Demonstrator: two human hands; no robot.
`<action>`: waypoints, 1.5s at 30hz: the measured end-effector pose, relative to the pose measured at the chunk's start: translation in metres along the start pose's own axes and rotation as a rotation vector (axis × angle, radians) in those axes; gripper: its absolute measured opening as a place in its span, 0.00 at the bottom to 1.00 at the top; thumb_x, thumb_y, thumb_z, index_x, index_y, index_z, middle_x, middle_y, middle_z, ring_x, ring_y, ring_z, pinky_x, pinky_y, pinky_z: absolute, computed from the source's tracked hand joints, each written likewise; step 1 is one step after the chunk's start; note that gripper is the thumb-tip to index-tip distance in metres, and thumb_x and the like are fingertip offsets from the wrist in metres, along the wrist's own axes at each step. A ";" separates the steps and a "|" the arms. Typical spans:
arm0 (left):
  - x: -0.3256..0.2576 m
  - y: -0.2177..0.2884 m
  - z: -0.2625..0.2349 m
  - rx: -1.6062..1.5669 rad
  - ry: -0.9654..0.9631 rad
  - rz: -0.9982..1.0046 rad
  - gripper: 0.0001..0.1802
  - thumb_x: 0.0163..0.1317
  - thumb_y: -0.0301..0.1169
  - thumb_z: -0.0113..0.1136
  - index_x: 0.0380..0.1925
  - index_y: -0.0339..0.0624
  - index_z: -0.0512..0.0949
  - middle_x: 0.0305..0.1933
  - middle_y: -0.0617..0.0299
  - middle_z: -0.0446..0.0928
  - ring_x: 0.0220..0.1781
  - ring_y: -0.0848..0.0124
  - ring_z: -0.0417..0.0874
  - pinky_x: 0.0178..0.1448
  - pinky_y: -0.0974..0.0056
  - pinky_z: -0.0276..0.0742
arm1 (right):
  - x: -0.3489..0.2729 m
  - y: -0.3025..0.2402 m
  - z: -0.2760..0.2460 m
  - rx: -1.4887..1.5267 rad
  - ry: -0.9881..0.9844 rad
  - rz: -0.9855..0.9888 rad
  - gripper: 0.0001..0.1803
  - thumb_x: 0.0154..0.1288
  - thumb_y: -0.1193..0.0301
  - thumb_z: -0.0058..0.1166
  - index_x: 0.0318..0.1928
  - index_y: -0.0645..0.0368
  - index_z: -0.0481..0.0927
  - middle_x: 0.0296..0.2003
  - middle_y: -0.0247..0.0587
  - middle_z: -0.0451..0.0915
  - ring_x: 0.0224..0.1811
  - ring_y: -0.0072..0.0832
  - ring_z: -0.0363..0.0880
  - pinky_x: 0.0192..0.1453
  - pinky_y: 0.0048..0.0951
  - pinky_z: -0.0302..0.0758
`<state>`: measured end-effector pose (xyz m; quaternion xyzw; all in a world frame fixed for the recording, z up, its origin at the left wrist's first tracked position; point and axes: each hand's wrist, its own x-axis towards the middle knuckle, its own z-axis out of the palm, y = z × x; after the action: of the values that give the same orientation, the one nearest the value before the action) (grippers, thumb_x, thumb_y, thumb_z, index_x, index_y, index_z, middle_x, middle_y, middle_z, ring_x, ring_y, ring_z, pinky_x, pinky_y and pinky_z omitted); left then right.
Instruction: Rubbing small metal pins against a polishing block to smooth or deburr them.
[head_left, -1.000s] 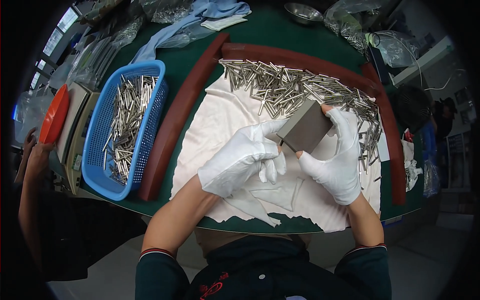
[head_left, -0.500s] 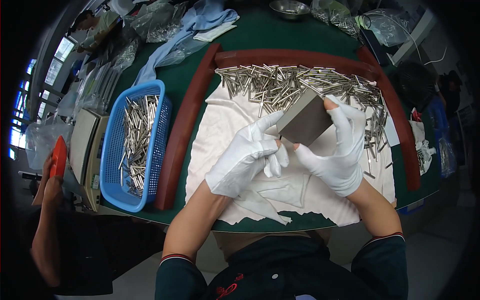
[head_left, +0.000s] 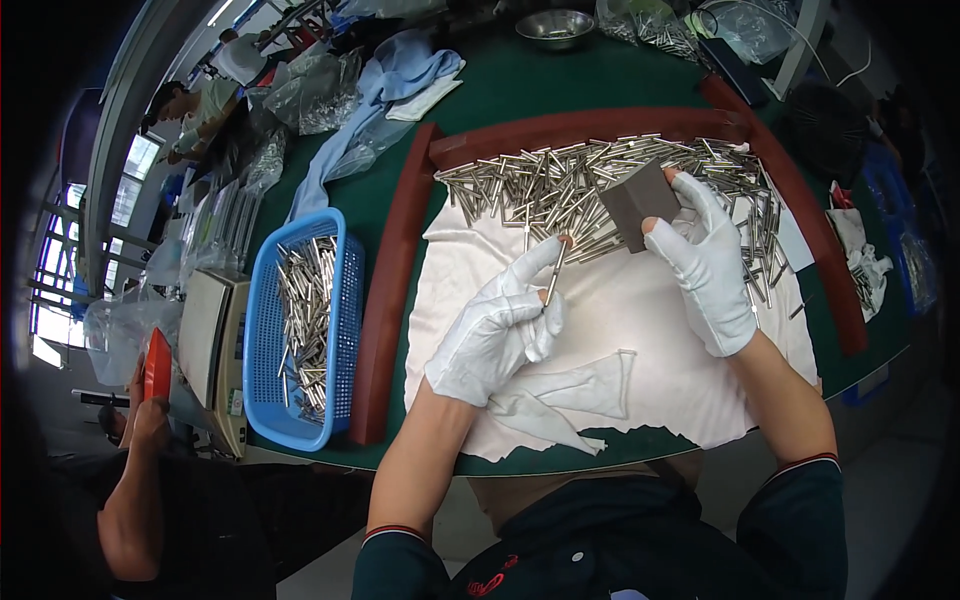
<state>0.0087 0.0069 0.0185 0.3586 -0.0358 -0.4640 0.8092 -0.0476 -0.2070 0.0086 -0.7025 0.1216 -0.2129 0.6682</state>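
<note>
My left hand (head_left: 490, 335), in a white glove with bare fingertips, pinches a slim metal pin (head_left: 556, 274) upright between thumb and forefinger. In my right hand (head_left: 710, 270), gloved the same way, a dark grey rectangular sheet (head_left: 640, 205) with a crease is gripped between thumb and fingers. The sheet is up and to the right of the pin, apart from it. Behind both hands lies a heap of loose metal pins (head_left: 560, 185) on a pale cloth (head_left: 660, 370). A crumpled white glove-like cloth (head_left: 575, 390) rests near my left wrist.
Red-brown bars (head_left: 385, 300) frame the cloth on the green table (head_left: 485, 75). To the left stand a blue basket (head_left: 350, 330) of pins and a scale (head_left: 205, 330). A metal bowl (head_left: 555, 30) sits at the back. Another person's hand (head_left: 150, 425) holds a red object (head_left: 157, 365).
My hands have drawn apart; the grey sheet has moved away from my left hand and turned. The pin now shows plainly in my left fingers. The whole view has shifted a little.
</note>
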 end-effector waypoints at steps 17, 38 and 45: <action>0.003 -0.002 -0.004 -0.128 0.020 -0.018 0.34 0.61 0.20 0.47 0.67 0.35 0.49 0.27 0.51 0.75 0.22 0.70 0.77 0.23 0.72 0.74 | -0.014 -0.007 0.014 -0.487 -0.110 -0.502 0.38 0.36 0.70 0.67 0.53 0.65 0.70 0.44 0.46 0.69 0.45 0.36 0.70 0.49 0.32 0.69; -0.026 0.048 -0.023 2.029 0.625 0.672 0.13 0.53 0.23 0.52 0.38 0.43 0.80 0.26 0.50 0.79 0.28 0.57 0.81 0.35 0.57 0.77 | 0.001 -0.008 -0.003 -0.738 0.081 -0.833 0.40 0.34 0.71 0.64 0.55 0.61 0.71 0.47 0.42 0.70 0.45 0.37 0.68 0.50 0.36 0.67; -0.027 0.051 -0.002 2.154 0.709 0.861 0.10 0.56 0.21 0.55 0.37 0.40 0.81 0.29 0.50 0.79 0.31 0.56 0.82 0.35 0.61 0.77 | 0.001 -0.010 -0.003 -0.708 0.100 -0.797 0.39 0.34 0.72 0.65 0.55 0.62 0.71 0.45 0.42 0.70 0.46 0.38 0.67 0.52 0.36 0.66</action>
<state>0.0308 0.0449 0.0559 0.9138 -0.2962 0.2342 0.1494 -0.0499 -0.2096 0.0187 -0.8657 -0.0585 -0.4292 0.2511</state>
